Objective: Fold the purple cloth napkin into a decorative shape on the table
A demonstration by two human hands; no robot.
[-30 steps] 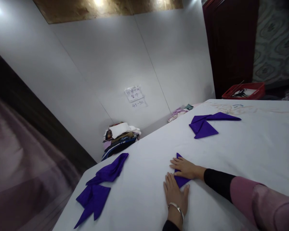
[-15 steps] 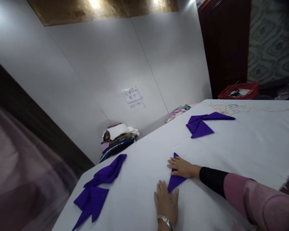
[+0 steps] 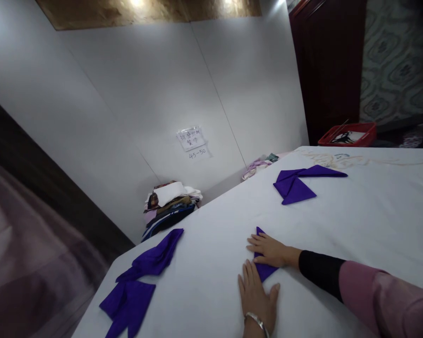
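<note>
A folded purple napkin (image 3: 265, 271) lies on the white-covered table, partly hidden beneath my hands. My right hand (image 3: 270, 249) reaches in from the right and rests flat across its middle, fingers spread, with the pointed far tip showing beyond them. Lower down, my left hand (image 3: 255, 293), with a silver bracelet at the wrist, lies flat with outstretched fingers; its fingertips meet the napkin's near left edge. Whether part of the napkin lies under those fingers I cannot tell. Neither hand grips anything.
Another folded purple napkin (image 3: 296, 188) lies farther back on the white tablecloth (image 3: 211, 263); more purple folded cloth (image 3: 151, 260) is at the left. Stacked cloths (image 3: 171, 206) stand beyond the far edge, below a paper sign (image 3: 192, 139). A red basket (image 3: 364, 134) sits back right.
My left hand has slid right and slightly forward onto the napkin's near left side, hiding or shifting its lower-left corner. My right hand stays flat on the napkin. The view has shifted slightly.
</note>
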